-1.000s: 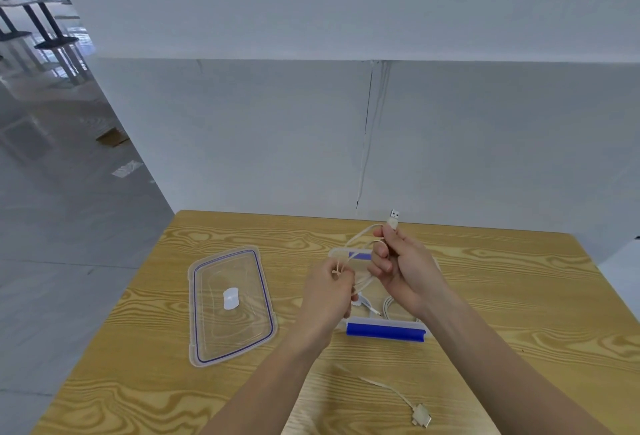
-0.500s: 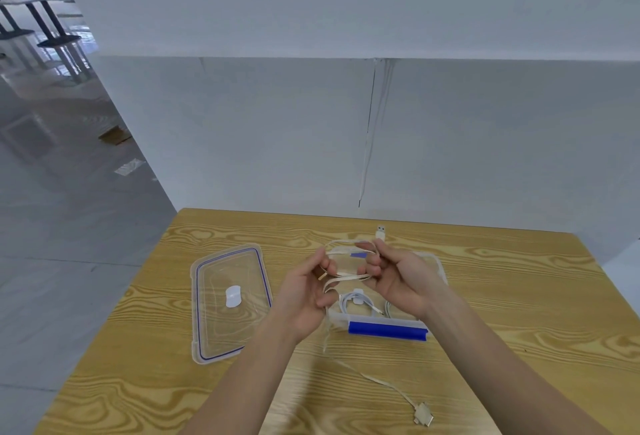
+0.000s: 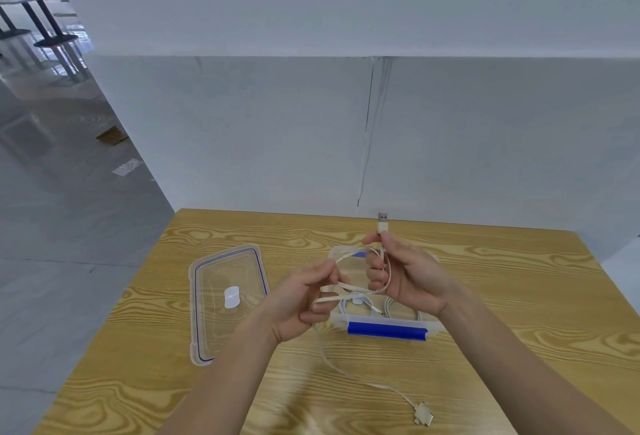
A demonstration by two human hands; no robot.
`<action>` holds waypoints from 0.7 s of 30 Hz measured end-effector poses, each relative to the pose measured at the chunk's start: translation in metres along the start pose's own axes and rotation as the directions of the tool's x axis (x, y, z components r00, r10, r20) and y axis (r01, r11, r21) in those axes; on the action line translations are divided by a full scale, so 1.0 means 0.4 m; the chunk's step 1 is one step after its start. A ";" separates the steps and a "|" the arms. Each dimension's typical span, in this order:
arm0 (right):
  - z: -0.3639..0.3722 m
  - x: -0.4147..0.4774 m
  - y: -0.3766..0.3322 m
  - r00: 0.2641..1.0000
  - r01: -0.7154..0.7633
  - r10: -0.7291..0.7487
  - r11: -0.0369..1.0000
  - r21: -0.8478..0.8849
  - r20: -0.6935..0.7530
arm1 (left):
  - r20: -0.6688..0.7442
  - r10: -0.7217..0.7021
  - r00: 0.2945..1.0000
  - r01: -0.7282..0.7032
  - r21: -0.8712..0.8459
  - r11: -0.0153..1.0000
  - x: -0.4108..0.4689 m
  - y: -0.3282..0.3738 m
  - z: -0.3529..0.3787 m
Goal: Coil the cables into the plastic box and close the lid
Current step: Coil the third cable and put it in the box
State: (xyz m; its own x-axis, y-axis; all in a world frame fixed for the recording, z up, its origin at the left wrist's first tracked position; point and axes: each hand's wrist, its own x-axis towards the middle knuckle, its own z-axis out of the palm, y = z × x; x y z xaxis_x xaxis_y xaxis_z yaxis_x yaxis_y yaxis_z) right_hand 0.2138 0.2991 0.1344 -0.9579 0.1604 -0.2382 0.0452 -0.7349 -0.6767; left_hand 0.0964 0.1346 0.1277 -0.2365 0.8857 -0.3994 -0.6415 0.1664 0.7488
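The right hand (image 3: 412, 275) has lifted the USB plug (image 3: 382, 223) higher, pinching the white cable (image 3: 349, 287). The left hand (image 3: 298, 299) pinches another loop. More winding remains before the plastic box (image 3: 388, 327).

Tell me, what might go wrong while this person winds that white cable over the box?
The multi-plug end trails on the table near its front edge; it could slip off and tug the loops loose. The loops between the left hand and right hand look slack and may spring open. The box already holds coiled cables, so tangling seems possible.
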 end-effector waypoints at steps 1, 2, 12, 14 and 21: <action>-0.001 0.000 -0.002 1.000 -0.006 0.007 1.000 -0.013 0.005 | -0.005 0.009 1.000 -0.009 -0.002 1.000 0.000 0.000 -0.002; -0.001 0.001 -0.005 1.000 -0.006 0.006 1.000 -0.022 0.001 | -0.016 0.019 1.000 -0.019 -0.004 1.000 0.002 0.001 -0.004; 0.008 0.000 0.000 0.997 0.078 -0.076 0.994 0.078 -0.017 | -0.062 0.045 0.997 -0.033 0.181 0.983 0.003 0.020 -0.025; 0.021 0.005 0.006 0.989 0.106 -0.094 0.989 0.107 -0.110 | -0.067 0.072 0.995 -0.057 0.207 0.977 0.006 0.021 -0.020; 0.022 0.013 0.010 0.967 0.086 -0.141 0.964 -0.252 -0.210 | -0.073 0.086 0.994 -0.051 0.394 0.918 0.004 0.025 -0.031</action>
State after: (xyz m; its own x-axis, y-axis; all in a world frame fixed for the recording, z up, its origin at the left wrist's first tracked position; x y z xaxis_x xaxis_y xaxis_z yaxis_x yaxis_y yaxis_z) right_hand 0.2066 0.2911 0.1368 -0.8734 0.3976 -0.2814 0.0328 -0.5284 -0.8484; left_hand 0.0804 0.1323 0.1281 -0.3432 0.8630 -0.3707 -0.2896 0.2783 0.9158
